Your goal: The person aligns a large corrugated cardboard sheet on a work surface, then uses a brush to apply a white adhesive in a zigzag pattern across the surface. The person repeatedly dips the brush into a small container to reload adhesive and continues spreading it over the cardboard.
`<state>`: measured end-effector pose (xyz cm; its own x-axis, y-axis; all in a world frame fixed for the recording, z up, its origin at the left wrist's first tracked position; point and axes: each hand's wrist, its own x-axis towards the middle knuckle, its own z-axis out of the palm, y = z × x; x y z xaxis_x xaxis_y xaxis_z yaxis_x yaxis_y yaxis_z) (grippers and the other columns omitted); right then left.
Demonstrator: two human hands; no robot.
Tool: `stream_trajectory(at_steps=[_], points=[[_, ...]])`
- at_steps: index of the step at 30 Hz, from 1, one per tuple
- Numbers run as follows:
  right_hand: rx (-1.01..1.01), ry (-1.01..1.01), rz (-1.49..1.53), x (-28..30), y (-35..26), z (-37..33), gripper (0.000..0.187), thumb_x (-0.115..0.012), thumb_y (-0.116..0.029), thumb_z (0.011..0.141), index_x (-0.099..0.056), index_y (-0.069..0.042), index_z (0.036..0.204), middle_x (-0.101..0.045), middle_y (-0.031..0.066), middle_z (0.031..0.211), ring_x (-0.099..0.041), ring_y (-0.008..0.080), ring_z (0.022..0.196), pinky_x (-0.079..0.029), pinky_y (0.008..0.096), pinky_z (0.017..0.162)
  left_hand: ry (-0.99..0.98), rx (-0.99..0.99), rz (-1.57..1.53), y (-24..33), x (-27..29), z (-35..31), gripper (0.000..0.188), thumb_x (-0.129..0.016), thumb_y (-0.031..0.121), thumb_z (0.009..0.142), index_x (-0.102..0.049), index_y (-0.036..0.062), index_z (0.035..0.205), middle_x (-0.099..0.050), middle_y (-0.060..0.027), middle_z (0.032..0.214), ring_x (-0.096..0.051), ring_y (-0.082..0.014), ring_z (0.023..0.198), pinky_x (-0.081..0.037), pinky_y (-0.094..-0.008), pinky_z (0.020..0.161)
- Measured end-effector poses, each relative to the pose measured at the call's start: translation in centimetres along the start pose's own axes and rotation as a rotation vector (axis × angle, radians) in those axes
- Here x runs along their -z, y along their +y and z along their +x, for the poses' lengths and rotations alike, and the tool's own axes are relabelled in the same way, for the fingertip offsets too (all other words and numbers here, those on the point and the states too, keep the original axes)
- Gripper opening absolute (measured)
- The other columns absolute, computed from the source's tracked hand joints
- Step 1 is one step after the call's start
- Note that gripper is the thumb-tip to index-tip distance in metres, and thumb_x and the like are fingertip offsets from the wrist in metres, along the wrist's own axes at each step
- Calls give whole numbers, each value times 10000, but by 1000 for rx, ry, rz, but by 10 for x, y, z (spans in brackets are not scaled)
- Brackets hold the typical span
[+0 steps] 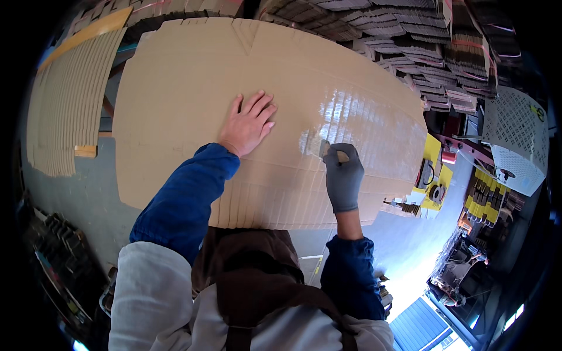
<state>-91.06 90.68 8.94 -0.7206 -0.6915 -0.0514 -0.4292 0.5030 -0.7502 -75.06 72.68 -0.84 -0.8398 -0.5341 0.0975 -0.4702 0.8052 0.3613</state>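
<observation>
A large brown cardboard sheet (187,76) with crease lines lies spread out in front of me. My left hand (249,124), bare, rests flat on its middle with the fingers spread. My right hand (343,175), in a grey glove, is closed around the wooden handle of a flat brush (319,148). The brush's bristles touch the sheet at the lower left of a shiny wet whitish patch (345,120). Part of the handle is hidden in my glove.
Stacked cardboard sheets (76,99) stand at the left. Bundled flat boxes (404,47) fill the far right. Tape rolls (436,193) sit beside the sheet's right edge, near a white perforated panel (515,128). Grey floor (93,202) shows around.
</observation>
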Motion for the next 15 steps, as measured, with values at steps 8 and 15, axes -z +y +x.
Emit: stream_trajectory(at_steps=[8, 15], points=[[129, 50, -49, 1, -5, -23, 146, -681, -51, 835, -634, -50, 973, -655, 141, 939, -669, 341, 810, -539, 386, 717, -6, 13, 9, -3, 0, 2, 408, -551, 299, 967, -527, 147, 1345, -428, -32, 1482, -307, -221, 1437, -235, -549, 1164], [144, 40, -121, 1, -10, -34, 173, -686, -56, 813, -626, -62, 975, -657, 133, 962, -677, 348, 823, -544, 392, 705, 9, -2, 11, -1, -2, 0, 408, -550, 302, 968, -530, 146, 1344, -428, -35, 1483, -307, -223, 1436, -236, -549, 1163]])
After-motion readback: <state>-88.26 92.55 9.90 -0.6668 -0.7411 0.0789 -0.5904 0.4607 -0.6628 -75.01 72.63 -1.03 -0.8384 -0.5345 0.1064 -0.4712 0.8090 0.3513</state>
